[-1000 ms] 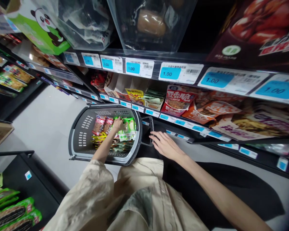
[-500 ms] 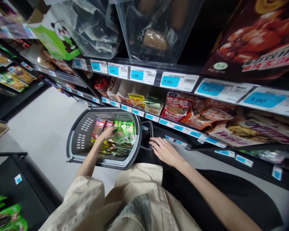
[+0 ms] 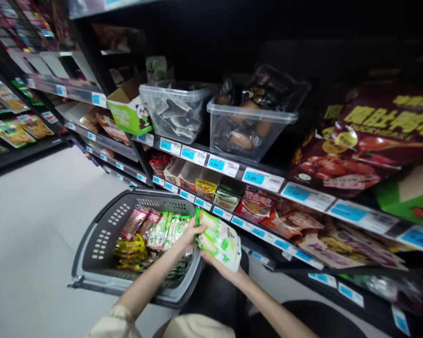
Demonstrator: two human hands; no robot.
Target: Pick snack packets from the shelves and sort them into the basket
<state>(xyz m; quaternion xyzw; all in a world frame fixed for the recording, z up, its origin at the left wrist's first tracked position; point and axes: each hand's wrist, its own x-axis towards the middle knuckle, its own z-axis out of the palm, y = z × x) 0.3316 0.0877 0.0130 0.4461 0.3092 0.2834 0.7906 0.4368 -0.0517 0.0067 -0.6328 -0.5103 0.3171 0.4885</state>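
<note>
A green and white snack packet [image 3: 219, 238] is held up over the right edge of a grey shopping basket [image 3: 102, 239]. My left hand [image 3: 189, 237] grips the packet's left end with closed fingers. My right hand [image 3: 215, 261] supports it from below, mostly hidden behind the packet. In the basket lie red packets [image 3: 137, 219], green packets [image 3: 169, 228] and yellow packets [image 3: 129, 246].
Dark shelves [image 3: 303, 197] with blue price tags run along the right, stocked with snack bags. Two clear plastic bins [image 3: 246, 123] and a green panda box [image 3: 131, 112] stand on the upper shelf. A pale floor [image 3: 31, 216] lies to the left, with more shelves beyond.
My left hand lifted a green and white packet out of the basket. My right hand left the basket handle and came under the packet. The camera tilted up.
</note>
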